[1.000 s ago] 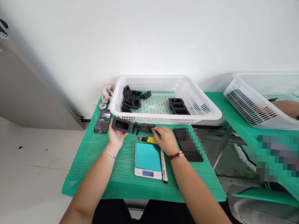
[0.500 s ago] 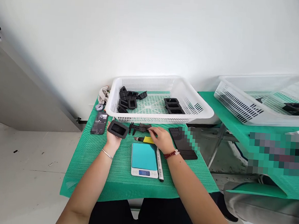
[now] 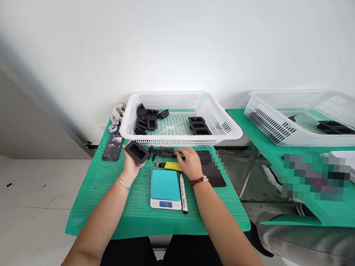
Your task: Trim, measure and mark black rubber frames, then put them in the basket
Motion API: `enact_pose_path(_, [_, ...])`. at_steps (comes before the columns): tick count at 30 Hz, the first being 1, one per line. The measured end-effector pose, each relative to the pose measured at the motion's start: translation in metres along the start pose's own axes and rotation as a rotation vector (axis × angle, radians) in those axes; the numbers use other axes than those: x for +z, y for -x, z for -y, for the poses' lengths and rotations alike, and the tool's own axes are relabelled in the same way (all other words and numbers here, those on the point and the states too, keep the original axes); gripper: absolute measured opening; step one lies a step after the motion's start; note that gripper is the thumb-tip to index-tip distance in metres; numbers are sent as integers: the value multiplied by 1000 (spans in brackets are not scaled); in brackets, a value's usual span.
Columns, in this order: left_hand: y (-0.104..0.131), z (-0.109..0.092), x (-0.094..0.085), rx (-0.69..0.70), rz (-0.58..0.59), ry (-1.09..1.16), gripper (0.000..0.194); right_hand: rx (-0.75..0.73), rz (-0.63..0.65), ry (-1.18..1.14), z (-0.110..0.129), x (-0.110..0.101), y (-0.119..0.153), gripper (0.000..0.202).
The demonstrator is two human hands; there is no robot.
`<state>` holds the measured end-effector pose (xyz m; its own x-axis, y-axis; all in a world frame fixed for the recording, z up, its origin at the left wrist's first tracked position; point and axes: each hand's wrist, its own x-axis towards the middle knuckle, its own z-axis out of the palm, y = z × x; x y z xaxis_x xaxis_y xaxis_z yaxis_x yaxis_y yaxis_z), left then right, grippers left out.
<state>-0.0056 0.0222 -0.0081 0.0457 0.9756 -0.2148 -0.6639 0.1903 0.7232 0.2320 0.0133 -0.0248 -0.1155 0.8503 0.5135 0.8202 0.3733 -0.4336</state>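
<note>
My left hand (image 3: 131,167) is closed around a black rectangular hollow part (image 3: 136,152), its opening tilted upward. A black vernier caliper (image 3: 158,152) lies just right of that part, jaws pointing left. Bent over the caliper's right end is my right hand (image 3: 190,163), thumb and fingers pinched together on it; the fingertips are partly hidden. A yellow utility knife (image 3: 172,166) rests just below the caliper. Nearer to me is a digital scale (image 3: 165,185) with a turquoise top, and a white marker (image 3: 183,194) lies along its right side.
Behind my hands, a white plastic basket (image 3: 180,139) holds several black parts (image 3: 199,125). A phone (image 3: 112,147) and a pale glove (image 3: 117,113) lie on the left; a dark flat case (image 3: 215,174) is at right. Another basket (image 3: 287,134) stands on the neighbouring green-covered table (image 3: 262,158).
The view has shifted slightly to the right. My left hand has tilted the black part a little. Another person's hand at the right basket has gone out of view.
</note>
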Motion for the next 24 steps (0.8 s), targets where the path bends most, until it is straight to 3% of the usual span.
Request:
enact_pose_path(6, [3,-1,1,-2,-9,-70,63,-7,149,61,-1,4,-1,30])
enact_pose_path(14, [3,-4,1,30,17,-75,66,-5,248,-9,-4,3,-1,35])
enact_pose_path(19, [4,-2,2,68,30,-122,68,-13,202,-156,-4,-1,-2,35])
enact_pose_path(24, [11,-1,2,129,37,-206,63,-13,119,-350,12,-9,-2,26])
